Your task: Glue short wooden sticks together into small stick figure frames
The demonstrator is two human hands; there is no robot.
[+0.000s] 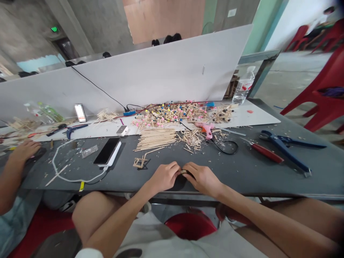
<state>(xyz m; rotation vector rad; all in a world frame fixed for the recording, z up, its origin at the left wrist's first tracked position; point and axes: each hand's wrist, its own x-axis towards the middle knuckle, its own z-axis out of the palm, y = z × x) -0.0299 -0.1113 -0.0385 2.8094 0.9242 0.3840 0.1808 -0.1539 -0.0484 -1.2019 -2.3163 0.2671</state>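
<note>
Close to the table's front edge, my left hand (167, 176) and my right hand (202, 178) meet with bent, closed fingers. Between the fingertips they hold a small piece of wooden stick (184, 171); most of it is hidden by the fingers. A little frame of glued sticks (139, 162) lies to the left of my left hand. Beyond the hands is a row of long thin wooden sticks (156, 139), with a heap of short cut pieces (194, 139) beside it. A pink glue gun (206, 129) rests behind that heap.
Red-handled pliers (266, 152) and a blue cutter (285, 143) lie on the right. A phone (107, 152) on a white power bank with a cable is at left. Sticks with coloured tips (172, 113) are piled by the white board (161, 77). A co-worker's hand (25, 148) is far left.
</note>
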